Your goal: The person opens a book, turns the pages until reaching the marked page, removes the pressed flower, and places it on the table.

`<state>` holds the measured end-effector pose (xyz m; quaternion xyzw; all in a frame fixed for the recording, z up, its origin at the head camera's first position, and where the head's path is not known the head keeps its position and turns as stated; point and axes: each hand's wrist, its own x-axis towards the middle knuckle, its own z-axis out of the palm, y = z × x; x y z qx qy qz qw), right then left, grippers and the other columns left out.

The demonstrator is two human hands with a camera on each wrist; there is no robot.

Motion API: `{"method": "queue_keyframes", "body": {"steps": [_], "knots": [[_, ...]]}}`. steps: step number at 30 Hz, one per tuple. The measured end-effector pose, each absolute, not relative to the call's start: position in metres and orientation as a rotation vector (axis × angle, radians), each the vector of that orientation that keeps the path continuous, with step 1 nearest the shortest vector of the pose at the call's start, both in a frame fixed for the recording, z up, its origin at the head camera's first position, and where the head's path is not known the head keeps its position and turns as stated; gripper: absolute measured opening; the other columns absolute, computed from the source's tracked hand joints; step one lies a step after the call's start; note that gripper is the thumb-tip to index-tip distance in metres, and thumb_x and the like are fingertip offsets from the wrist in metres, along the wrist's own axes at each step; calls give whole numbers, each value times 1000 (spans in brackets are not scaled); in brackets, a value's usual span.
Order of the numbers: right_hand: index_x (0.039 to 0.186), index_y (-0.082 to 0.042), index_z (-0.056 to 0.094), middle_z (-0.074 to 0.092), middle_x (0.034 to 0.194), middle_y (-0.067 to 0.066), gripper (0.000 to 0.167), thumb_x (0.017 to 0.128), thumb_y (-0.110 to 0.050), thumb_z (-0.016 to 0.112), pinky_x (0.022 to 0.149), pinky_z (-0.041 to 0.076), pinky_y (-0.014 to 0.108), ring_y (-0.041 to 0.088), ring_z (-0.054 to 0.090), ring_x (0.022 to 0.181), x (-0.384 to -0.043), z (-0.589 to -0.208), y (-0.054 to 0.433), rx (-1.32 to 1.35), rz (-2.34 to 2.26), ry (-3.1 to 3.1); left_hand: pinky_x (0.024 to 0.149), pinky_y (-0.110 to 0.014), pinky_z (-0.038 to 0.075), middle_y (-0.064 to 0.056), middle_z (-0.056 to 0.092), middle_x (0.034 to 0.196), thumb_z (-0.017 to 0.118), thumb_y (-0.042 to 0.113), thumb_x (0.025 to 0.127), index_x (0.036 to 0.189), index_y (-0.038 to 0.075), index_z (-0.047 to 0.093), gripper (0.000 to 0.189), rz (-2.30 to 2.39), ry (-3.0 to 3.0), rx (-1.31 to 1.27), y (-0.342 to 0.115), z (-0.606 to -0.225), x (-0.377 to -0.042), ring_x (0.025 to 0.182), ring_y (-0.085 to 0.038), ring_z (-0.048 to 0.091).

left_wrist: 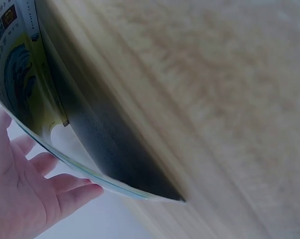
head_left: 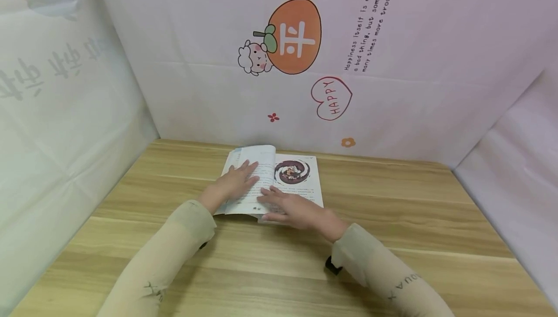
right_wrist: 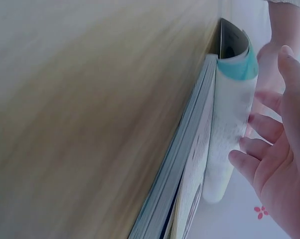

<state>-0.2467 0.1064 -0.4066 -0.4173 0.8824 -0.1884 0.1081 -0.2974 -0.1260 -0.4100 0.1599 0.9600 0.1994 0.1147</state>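
An open paperback book (head_left: 258, 154) lies near the far side of the table, its left pages arching up. On the left page rests my left hand (head_left: 234, 182), fingers straight and spread. My right hand (head_left: 298, 209) reaches over the lower part of the book by the middle fold, fingers extended. The right page carries a dark swirl picture (head_left: 293, 172). In the left wrist view the bowed cover (left_wrist: 20, 82) shows its coloured outside, lifted off the wood along its edge. The right wrist view shows the thick page block (right_wrist: 175, 164) beside the rolled-over pages (right_wrist: 230, 114), with right fingertips at them.
The wooden table (head_left: 270, 278) runs up to a white printed cloth (head_left: 209, 103) just behind the book. More cloth hangs at the left (head_left: 56, 128) and right (head_left: 519, 162). Both sleeved forearms come in from the near edge.
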Motion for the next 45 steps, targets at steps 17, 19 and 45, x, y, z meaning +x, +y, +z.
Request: {"method": "queue_keyframes", "body": {"steps": [17,19,45], "knots": [[143,-5,59,51,151,20,64,90,-35,81,115,35,54,42,43,142,-251,-410,171,-1109,-533,2578,116,-69,19,-26,6,167,52,67,98,165,8,11,98,522,2812,339,-129,-407,-297,149,-56,10],[141,-5,61,49,152,21,65,88,-35,83,116,33,55,43,40,143,-252,-410,176,-1101,-523,2573,116,-68,19,-26,4,168,53,64,99,165,6,9,99,526,2793,338,-130,-407,-297,150,-54,9],[128,-4,72,55,146,19,42,91,-20,80,83,53,32,24,67,100,-260,-388,193,-989,-372,2546,121,-61,0,-21,-5,169,42,35,112,163,-2,4,74,578,2605,597,-133,-411,-304,150,-53,-8]]}}
